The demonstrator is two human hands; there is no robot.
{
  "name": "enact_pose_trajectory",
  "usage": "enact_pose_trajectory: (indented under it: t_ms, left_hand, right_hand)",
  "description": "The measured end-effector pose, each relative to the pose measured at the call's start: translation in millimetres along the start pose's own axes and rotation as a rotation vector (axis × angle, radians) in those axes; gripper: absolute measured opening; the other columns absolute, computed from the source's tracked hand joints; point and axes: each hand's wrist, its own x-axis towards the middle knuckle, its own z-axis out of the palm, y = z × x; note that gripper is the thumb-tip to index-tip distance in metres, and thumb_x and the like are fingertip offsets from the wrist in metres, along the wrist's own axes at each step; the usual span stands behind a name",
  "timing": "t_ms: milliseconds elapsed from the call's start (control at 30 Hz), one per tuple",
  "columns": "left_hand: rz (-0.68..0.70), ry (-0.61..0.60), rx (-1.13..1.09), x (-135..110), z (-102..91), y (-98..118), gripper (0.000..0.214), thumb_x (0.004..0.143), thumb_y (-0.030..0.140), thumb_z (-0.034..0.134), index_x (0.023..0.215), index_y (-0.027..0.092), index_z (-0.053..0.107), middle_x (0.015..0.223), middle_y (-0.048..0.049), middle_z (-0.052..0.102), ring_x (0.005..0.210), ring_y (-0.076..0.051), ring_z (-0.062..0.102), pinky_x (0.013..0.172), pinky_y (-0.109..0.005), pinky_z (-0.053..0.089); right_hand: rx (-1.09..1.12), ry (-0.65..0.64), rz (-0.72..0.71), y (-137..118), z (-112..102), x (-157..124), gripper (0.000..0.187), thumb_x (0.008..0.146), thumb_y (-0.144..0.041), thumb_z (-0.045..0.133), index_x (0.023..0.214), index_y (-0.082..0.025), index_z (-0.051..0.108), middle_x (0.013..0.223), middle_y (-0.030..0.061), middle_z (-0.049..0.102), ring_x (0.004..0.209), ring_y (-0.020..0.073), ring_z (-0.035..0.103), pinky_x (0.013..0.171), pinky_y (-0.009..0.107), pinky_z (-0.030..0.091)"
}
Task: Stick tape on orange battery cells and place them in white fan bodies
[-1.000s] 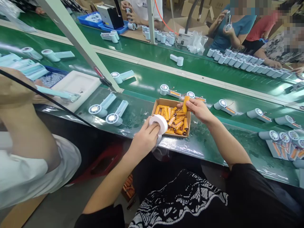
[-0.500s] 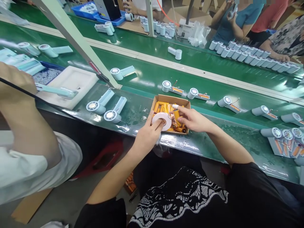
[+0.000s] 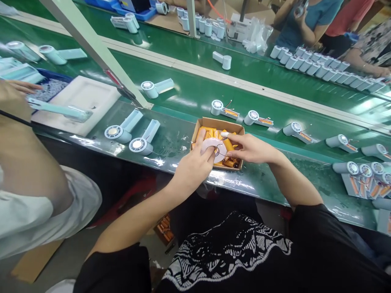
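My left hand point(image 3: 192, 166) grips a white roll of tape point(image 3: 214, 147) and holds it flat over a small cardboard box point(image 3: 217, 122) filled with orange battery cells point(image 3: 205, 133). My right hand point(image 3: 250, 148) is closed on one orange cell point(image 3: 227, 145) right against the roll, fingers pinched at its end. Both hands meet above the box, on the near edge of the green bench point(image 3: 269, 183).
Pale blue handheld fan bodies point(image 3: 117, 132) lie on the bench and on the green conveyor point(image 3: 189, 97). A white tray point(image 3: 79, 97) sits left. A slanted metal post point(image 3: 100, 53) crosses. A co-worker's arm point(image 3: 27, 154) is at left; other people work across the belt.
My right hand brought the orange cell down from above the box to the tape roll. My left hand tipped the roll flat. The view shifted slightly.
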Motion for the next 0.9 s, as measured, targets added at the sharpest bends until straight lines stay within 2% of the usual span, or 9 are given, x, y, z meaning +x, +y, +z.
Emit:
enact_pose_trajectory:
  t_ms: [233,300,400,500,567,667,733,833,900]
  left_hand:
    - [-0.168,0.300,-0.113,-10,35.1,44,0.029,0.105,0.026,0.066,0.130,0.014,0.073,0.115,-0.0153,0.078,0.162,-0.046,0.032,0.120,-0.062,0.053]
    - [-0.173,0.311,-0.173,-15,45.3,62,0.029,0.104,0.032,0.069,0.124,0.012,0.075,0.104,-0.0148,0.078,0.158,-0.045,0.040,0.120,-0.061,0.054]
    - [-0.190,0.203,-0.269,-15,49.2,62,0.027,0.105,0.031,0.066,0.122,0.013,0.078,0.101,-0.0141,0.079,0.154,-0.041,0.048,0.120,-0.059,0.052]
    - [-0.273,0.036,-0.232,-4,41.0,22,0.026,0.102,0.029,0.068,0.122,0.015,0.079,0.115,-0.0151,0.081,0.152,-0.040,0.052,0.123,-0.064,0.046]
    - [-0.247,-0.089,-0.282,11,33.2,-18,0.029,0.098,0.035,0.075,0.121,0.018,0.081,0.122,-0.0124,0.081,0.148,-0.038,0.055,0.123,-0.059,0.047]
    - [-0.224,-0.199,-0.481,41,27.2,-83,0.035,0.098,0.049,0.073,0.115,0.020,0.083,0.121,-0.0077,0.082,0.137,-0.030,0.065,0.116,-0.042,0.053]
    - [-0.408,-0.186,-0.449,67,29.3,-128,0.042,0.105,0.052,0.058,0.113,0.019,0.084,0.120,-0.0092,0.082,0.125,-0.029,0.072,0.110,-0.040,0.055]
    - [-0.672,-0.144,-0.087,102,38.0,-196,0.051,0.106,0.048,0.048,0.127,0.012,0.078,0.133,-0.0176,0.076,0.130,-0.036,0.065,0.115,-0.053,0.049]
    - [-0.678,-0.161,0.115,115,46.8,-239,0.062,0.104,0.054,0.046,0.132,0.006,0.072,0.145,-0.0227,0.067,0.145,-0.044,0.049,0.120,-0.067,0.039]
  right_hand:
    - [0.763,1.027,0.002,8,111,-4,0.066,0.094,-0.046,0.077,0.153,-0.034,0.049,0.137,0.0075,0.073,0.127,0.0240,0.071,0.111,0.045,0.060]
    - [0.742,1.141,0.013,15,109,-3,0.065,0.093,-0.044,0.077,0.151,-0.035,0.049,0.142,0.0088,0.071,0.131,0.0255,0.070,0.110,0.047,0.061]
    - [0.537,1.280,-0.032,33,49,-6,0.059,0.094,-0.043,0.071,0.149,-0.033,0.053,0.150,0.0105,0.064,0.137,0.0278,0.066,0.108,0.047,0.063]
    - [0.359,1.410,-0.087,49,-17,-21,0.043,0.099,-0.043,0.060,0.143,-0.039,0.061,0.161,0.0068,0.056,0.147,0.0271,0.058,0.104,0.042,0.063]
    - [0.414,1.344,-0.085,52,-26,-39,0.043,0.093,-0.040,0.071,0.136,-0.042,0.065,0.158,0.0038,0.059,0.146,0.0259,0.059,0.111,0.044,0.059]
    - [0.557,1.280,0.024,61,2,-74,0.051,0.079,-0.035,0.088,0.126,-0.039,0.068,0.139,0.0039,0.073,0.134,0.0252,0.069,0.116,0.053,0.055]
    - [0.594,1.296,0.143,72,26,-95,0.053,0.075,-0.037,0.093,0.123,-0.038,0.069,0.131,0.0056,0.076,0.121,0.0262,0.075,0.108,0.053,0.060]
    - [0.650,1.346,0.235,88,40,-117,0.056,0.071,-0.040,0.096,0.121,-0.038,0.070,0.129,0.0074,0.078,0.109,0.0263,0.079,0.094,0.046,0.066]
    - [0.691,1.390,0.258,91,37,-125,0.058,0.069,-0.043,0.098,0.120,-0.036,0.070,0.126,0.0079,0.079,0.107,0.0257,0.080,0.088,0.042,0.067]
